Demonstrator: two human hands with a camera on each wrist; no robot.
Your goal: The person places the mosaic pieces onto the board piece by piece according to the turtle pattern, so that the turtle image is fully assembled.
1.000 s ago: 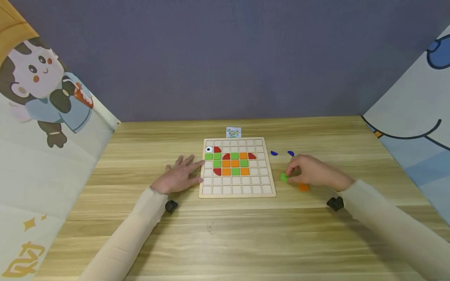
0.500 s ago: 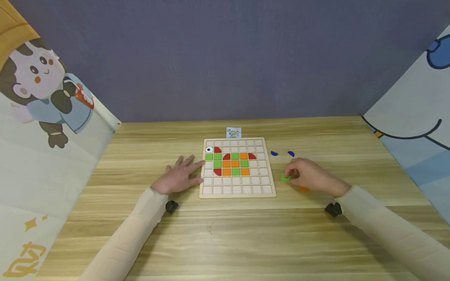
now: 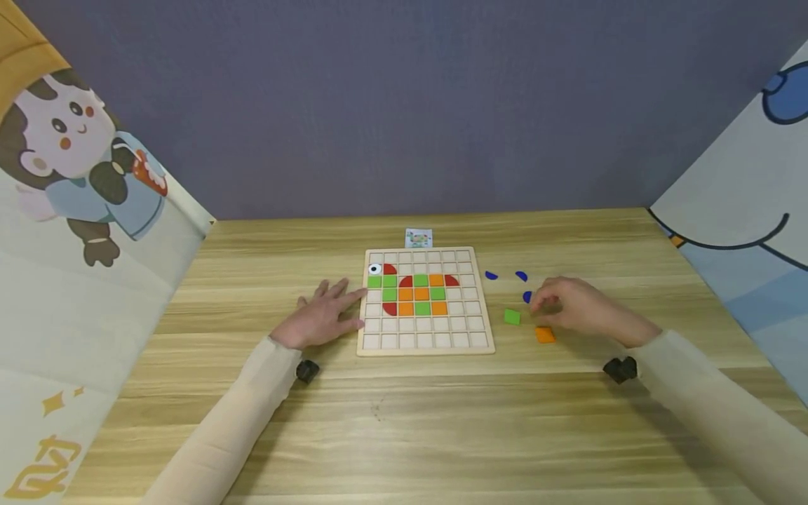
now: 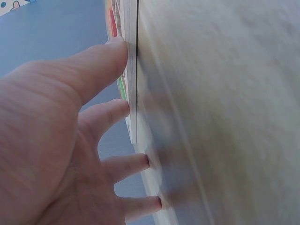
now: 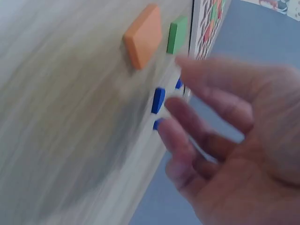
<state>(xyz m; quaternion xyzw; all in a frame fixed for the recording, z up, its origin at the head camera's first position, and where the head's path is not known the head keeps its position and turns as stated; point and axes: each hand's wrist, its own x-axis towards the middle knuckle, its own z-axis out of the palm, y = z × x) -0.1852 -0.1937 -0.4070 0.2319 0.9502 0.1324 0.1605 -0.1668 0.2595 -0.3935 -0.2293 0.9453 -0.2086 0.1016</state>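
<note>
My left hand rests at the left edge of a wooden grid board, fingers spread. In the left wrist view, its thumb and index finger touch the board's rim. Over the tabletop on the right hovers my right hand, fingers loosely bent. The right wrist view shows nothing between its thumb and fingers. Close by lie a green square tile, an orange square tile and a blue half-round piece. Green, orange and red pieces and a white eye piece fill part of the grid.
Behind the board lies a small picture card. Two more blue half-round pieces lie to the right of the board. A dark partition rises at the table's back, with cartoon-printed panels on both sides.
My right hand has let go of the green tile and moved to the right. The green tile lies free, and a third blue half-round piece has come into sight. My left hand stays put.
</note>
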